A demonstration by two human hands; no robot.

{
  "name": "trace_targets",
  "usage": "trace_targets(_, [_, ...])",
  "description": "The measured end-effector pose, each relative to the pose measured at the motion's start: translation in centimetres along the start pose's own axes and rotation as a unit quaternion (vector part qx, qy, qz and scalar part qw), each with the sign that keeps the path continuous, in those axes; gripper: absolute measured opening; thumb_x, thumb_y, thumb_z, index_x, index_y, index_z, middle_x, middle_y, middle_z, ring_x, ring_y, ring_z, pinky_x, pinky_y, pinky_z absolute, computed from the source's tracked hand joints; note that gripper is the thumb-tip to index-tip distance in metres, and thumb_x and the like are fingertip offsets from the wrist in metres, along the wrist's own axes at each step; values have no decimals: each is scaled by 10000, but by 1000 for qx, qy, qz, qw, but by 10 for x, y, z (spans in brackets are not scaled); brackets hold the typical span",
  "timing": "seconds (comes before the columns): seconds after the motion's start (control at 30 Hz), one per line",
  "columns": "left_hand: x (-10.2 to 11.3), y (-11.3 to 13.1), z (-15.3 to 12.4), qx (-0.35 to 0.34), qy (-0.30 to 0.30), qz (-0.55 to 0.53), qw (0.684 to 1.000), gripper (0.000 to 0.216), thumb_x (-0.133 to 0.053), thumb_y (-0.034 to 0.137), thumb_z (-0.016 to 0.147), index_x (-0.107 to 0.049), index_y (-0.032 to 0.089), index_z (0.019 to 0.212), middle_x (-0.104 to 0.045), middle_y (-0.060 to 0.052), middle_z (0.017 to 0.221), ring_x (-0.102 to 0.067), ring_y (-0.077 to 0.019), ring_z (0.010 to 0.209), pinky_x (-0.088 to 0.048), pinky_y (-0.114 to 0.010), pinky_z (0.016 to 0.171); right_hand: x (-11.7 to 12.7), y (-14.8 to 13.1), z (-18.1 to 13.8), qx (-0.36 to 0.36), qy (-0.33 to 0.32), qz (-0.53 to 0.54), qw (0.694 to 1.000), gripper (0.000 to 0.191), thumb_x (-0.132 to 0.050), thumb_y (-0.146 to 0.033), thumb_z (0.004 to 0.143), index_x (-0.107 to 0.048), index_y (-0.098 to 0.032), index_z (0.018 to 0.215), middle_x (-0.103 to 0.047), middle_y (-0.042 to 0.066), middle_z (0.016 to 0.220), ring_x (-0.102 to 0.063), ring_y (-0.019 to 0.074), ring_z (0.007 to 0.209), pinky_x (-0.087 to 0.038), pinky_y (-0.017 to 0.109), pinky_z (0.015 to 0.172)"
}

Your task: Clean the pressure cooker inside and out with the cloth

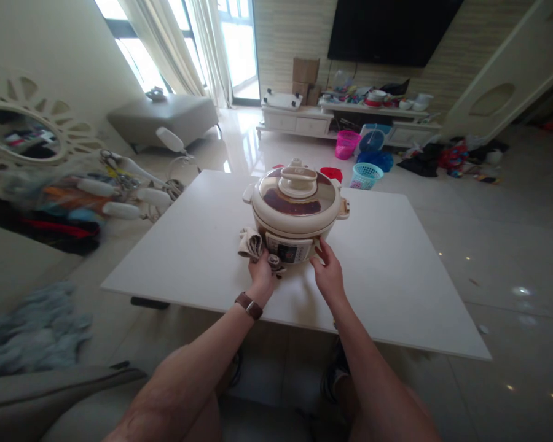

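A cream and brown electric cooker (299, 221) stands upright on the white table (373, 264) in front of me. Its lid (295, 190) is on, with a knob-like handle on top. A control panel faces my side. Bunched in my left hand (262, 273) is a crumpled beige and dark cloth (251, 243), held against the cooker's lower left front. My right hand (328, 273) is at the lower right front, its fingers apart and the tips at the cooker's side. Whether those tips press on it I cannot tell.
Beyond the table stand a pink basket (347, 145) and a light blue basket (367, 175). A low cabinet (311, 123) with household items lines the wall. At the left are a grey bench (166, 120) and a white lamp-like fixture (141, 172).
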State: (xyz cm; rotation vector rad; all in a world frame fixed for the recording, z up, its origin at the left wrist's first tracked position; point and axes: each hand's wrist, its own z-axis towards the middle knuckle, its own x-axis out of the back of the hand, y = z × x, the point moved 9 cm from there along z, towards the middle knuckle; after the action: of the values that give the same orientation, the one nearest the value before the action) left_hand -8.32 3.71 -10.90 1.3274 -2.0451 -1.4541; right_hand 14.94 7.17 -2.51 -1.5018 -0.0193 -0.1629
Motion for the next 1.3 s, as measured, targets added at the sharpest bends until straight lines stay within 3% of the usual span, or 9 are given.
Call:
trace_targets(0.1, [-4,-1,1,24,-3,-14,1000,203,-736,256,858,-728,184,1047,-785,-79,1034,-760,-240,1041,-635,-460,934,0,1,0,-5,1,-10,1000,792,-647,-379,810,-537,-190,1572,-561,134,1603,-622,352,1404,-619,512,1048])
trace_targets(0.3, [-6,17,-30,-110,-24,11,994,229,-748,261,864,-737,194,1082,-793,-100,1206,-722,-242,1182,-534,-422,1107,-1,0,0,-4,7,-21,1000,803,-659,-383,801,-541,-188,1572,-604,139,1560,-660,343,1358,-622,495,1042])
trace_targets(0.53, [-6,21,-68,-137,-63,29,988,219,-748,255,872,-720,191,1080,-793,-110,1200,-735,-238,1162,-539,-378,1069,-1,-4,-2,4,7,-28,1000,781,-662,-381,806,-557,-204,1560,-615,138,1548,-672,350,1339,-624,517,1025])
trace_targets(0.7, [-11,42,-60,-151,-68,36,986,207,-736,246,886,-725,194,1086,-800,-98,1191,-725,-234,1186,-543,-368,1070,-2,-4,-3,9,1,-38,999,762,-669,-368,824,-557,-219,1563,-636,133,1526,-680,339,1331,-593,520,1079])
trace_targets(0.87, [-15,57,-41,-147,-71,35,986,224,-733,200,867,-745,176,1089,-814,-96,1163,-749,-236,1099,-579,-363,994,-4,-2,-4,6,-15,-30,999,792,-662,-350,821,-521,-240,1592,-557,112,1610,-686,334,1323,-620,507,1043])
trace_targets(1.3, [-13,55,-32,-144,-67,38,986,227,-742,204,856,-760,164,1078,-822,-95,1139,-764,-228,1073,-590,-347,968,-5,-3,-4,6,-12,-34,999,793,-676,-376,809,-541,-240,1579,-537,112,1625,-720,343,1262,-663,507,965])
